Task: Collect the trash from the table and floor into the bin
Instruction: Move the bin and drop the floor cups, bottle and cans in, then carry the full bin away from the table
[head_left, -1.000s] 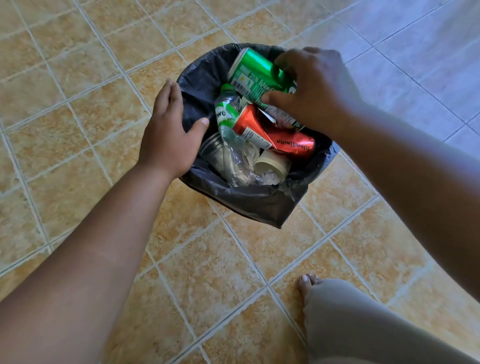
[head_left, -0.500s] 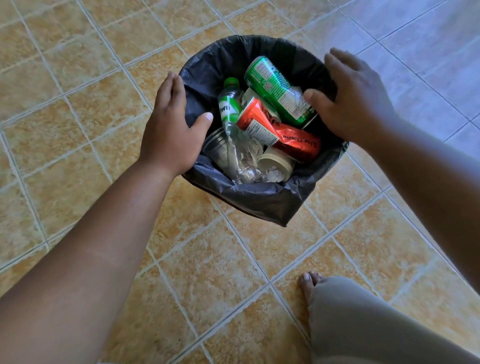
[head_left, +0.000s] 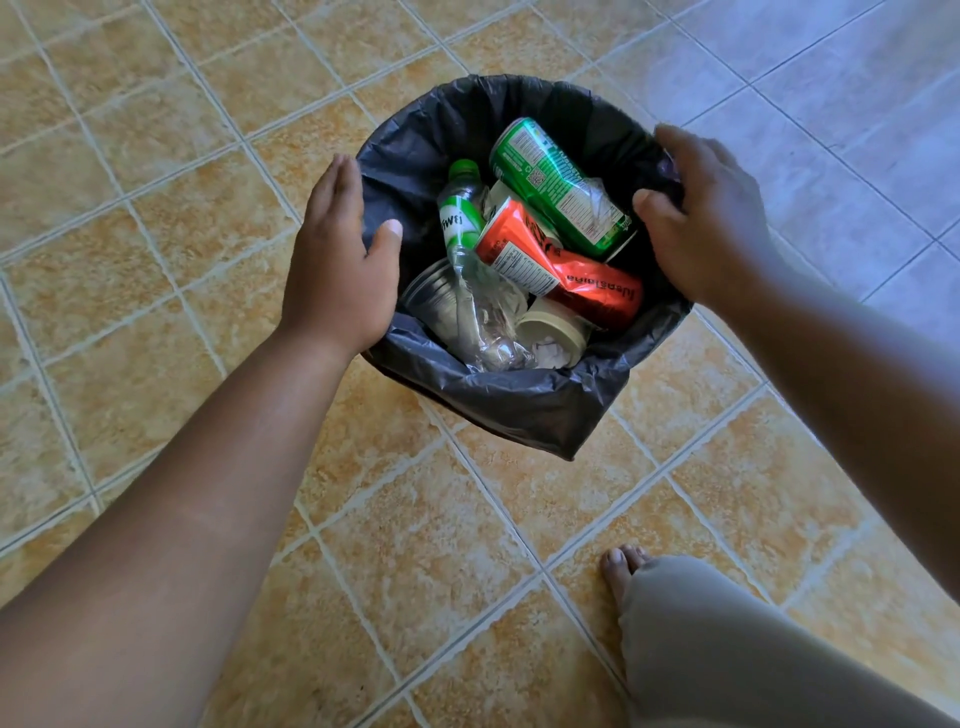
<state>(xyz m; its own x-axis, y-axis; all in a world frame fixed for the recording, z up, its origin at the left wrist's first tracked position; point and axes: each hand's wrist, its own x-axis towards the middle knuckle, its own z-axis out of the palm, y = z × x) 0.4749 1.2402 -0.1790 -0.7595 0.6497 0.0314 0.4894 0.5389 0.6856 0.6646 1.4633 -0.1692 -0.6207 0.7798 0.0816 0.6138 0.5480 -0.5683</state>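
Now that the right hand has dropped the green can into the bin, it grips the rim, as the left hand does; collecting looks nearly done.

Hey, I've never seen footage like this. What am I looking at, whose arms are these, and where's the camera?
There is no machine here: a person is working with bare hands. The picture comes from a wide-angle camera worn on the head and looking down, so both arms reach in from the bottom edge. The left hand and the right hand each hold the rim of a black-lined bin, which stands on the tiled floor. Neither hand holds any trash. Inside the bin lie a green can, a red can, a plastic bottle with a green cap, a clear plastic cup and a beige cup. The person's bare foot shows below.
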